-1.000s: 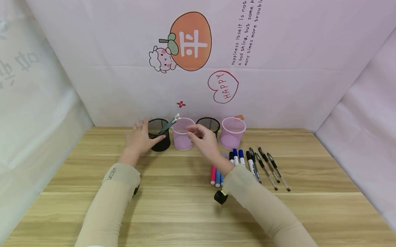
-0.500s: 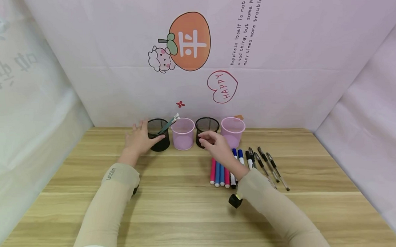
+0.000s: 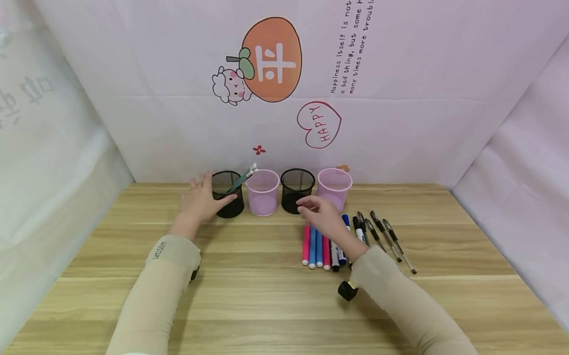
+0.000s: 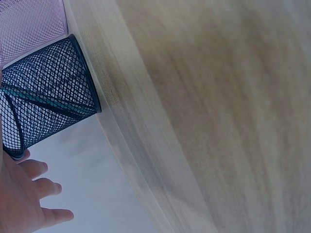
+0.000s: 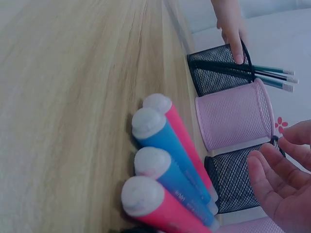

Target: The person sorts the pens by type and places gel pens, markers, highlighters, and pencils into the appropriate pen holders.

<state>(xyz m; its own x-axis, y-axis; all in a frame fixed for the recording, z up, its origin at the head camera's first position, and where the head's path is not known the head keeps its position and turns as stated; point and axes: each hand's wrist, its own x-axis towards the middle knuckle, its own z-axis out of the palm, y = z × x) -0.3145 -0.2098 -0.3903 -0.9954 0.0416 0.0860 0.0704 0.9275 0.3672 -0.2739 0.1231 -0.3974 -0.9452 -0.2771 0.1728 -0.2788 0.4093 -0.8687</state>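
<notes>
- L hand (image 3: 201,198) grips black mesh cup (image 3: 228,194) w/ pens, back-left of counter (image 3: 251,304).
- R hand (image 3: 324,218) loose, empty, over markers (image 3: 317,247); best pinch one mid-barrel.

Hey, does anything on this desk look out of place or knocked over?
Nothing stands out. All four cups stand upright in a row; the markers and pens lie side by side. The left hand holds the leftmost black mesh cup.
</notes>
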